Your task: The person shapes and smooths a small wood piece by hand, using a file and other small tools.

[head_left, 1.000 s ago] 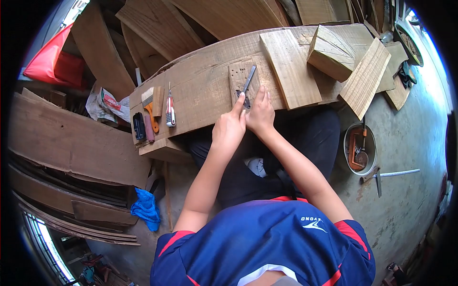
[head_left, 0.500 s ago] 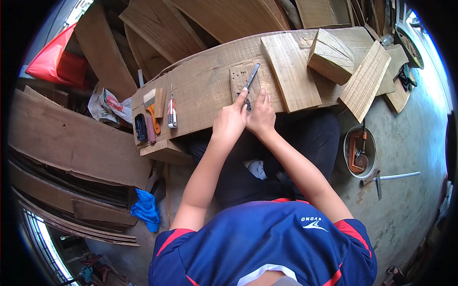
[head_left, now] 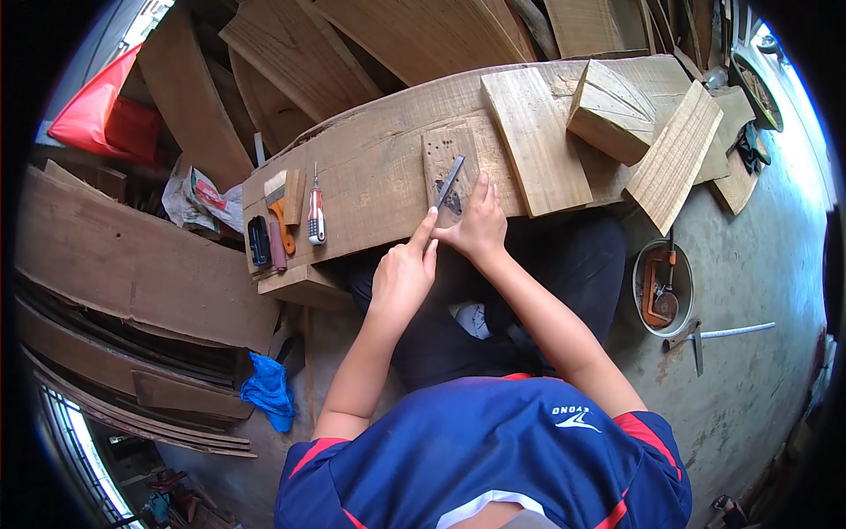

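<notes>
My left hand (head_left: 405, 275) is closed on the near end of a narrow, flat steel bar (head_left: 449, 182), its index finger stretched along it. The bar slants away to the right over a small wooden board (head_left: 448, 152) with dark holes and a dark patch, at the near edge of the thick plank (head_left: 370, 172). Beside it, my right hand (head_left: 477, 220) lies at the board's right edge, fingers stretched out and thumb pointing toward my left hand. The bar's near end is hidden in my left hand.
Left on the plank are a red-and-white screwdriver (head_left: 316, 212), a brush (head_left: 286, 231) and a black case (head_left: 258, 241). A pale board (head_left: 538, 141) and a wood block (head_left: 612, 115) lie right. A bucket (head_left: 690, 291) with a clamp stands on the floor.
My left hand has drawn back toward me and left, pulling the steel bar with it. My right hand has stayed nearly in place, its thumb now spread further out.
</notes>
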The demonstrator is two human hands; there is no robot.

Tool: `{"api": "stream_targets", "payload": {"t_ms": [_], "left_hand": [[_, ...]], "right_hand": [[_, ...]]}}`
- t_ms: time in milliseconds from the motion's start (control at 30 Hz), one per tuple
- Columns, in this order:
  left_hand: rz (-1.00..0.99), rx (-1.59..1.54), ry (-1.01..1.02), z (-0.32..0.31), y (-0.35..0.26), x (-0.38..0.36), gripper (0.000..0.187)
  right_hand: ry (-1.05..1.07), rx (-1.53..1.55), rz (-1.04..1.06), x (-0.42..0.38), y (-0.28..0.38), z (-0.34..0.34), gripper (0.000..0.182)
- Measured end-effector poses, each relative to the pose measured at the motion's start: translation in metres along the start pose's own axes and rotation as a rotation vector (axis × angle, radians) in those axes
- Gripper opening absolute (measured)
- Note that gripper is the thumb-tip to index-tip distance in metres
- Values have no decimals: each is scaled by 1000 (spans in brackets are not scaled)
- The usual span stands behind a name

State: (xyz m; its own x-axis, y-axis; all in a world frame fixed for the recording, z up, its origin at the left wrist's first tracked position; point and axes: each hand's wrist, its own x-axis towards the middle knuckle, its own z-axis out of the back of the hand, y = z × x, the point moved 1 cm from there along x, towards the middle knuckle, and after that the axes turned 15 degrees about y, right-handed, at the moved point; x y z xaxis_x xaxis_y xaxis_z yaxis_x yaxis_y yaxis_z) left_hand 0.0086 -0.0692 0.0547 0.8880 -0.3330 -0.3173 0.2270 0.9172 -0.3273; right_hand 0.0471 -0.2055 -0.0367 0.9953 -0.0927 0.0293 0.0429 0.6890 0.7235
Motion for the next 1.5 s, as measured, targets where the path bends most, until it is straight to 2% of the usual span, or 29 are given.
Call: {"api": "stream_targets", "payload": {"t_ms": [267,367,567,767,867,1167,1267,1367,1500], "left_hand": [[-27,-53,-55,2,1,65,52],[-55,-32,-87,1,7,59,52],[37,-67,31,6,2,10,50],[12,-59,11,4,-1,29,50],[-43,-37,-71,1,-3,46,48],[6,-30,14,5,1,16,49],[-31,-25,-32,-1,0,33,49],[-33,-14,-44,0,-5,52,50],[-23,-9,-33,4,-5,42,50]], "right_hand": [[-44,12,7,3,-5,-9,122],[-13,2,16,2,-5,-4,128],[27,-24,3,2,-6,-4,141],[6,-16,8,1,-7,-5,133],[-17,-6,-14,5,-12,-14,130],[22,-30,42,0,-6,1,129],[11,-19,40,2,-9,-3,128],[-112,-97,82,5,-16,-14,123],[-7,-45,42,4,-12,-8,130]]}}
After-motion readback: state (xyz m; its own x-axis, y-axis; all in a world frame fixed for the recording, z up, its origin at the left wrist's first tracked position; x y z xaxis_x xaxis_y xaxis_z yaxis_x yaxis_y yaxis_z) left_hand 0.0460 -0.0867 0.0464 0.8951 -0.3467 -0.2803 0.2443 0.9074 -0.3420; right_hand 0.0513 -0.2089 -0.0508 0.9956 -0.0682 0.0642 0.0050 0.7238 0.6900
